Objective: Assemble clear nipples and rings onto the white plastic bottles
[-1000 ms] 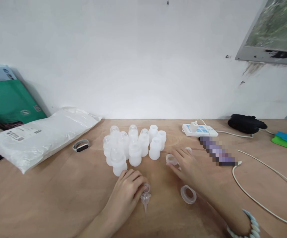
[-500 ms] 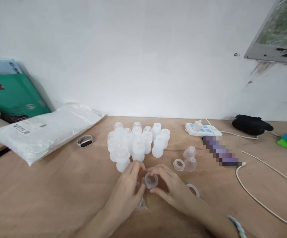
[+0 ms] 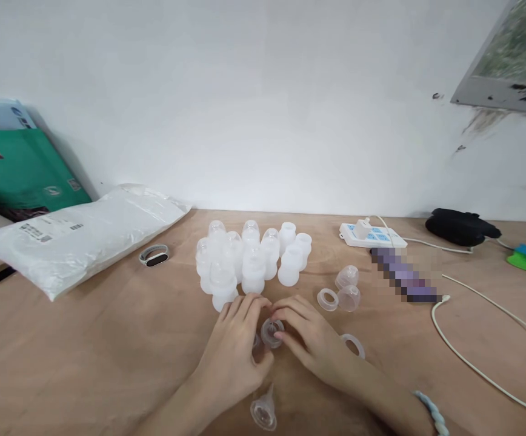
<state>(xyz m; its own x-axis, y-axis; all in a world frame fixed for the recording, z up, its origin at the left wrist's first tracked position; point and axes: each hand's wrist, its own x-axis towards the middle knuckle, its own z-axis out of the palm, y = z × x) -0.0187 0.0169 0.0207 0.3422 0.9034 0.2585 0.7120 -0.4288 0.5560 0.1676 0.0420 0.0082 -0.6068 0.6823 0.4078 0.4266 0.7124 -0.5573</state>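
A translucent ring with a clear piece inside it lies between my hands near the front middle. My right hand holds the ring's right side between thumb and fingers. My left hand is curled at its left, fingers bent over another clear piece that is mostly hidden. Below my left hand a clear nipple-shaped piece lies on the table. Just beyond the hands stand several white bottles, most with clear domed caps. Two clear domes and a loose ring lie to the right.
Another ring lies beside my right forearm. At the left are a white plastic package and a wristband. A power strip, a black case, a blurred purple object and a cable are at the right.
My left hand has drawn slightly away from the ring, its fingers curling. The nipple-shaped piece now shows lower down, below my left hand. My right thumb has moved over the ring's edge.
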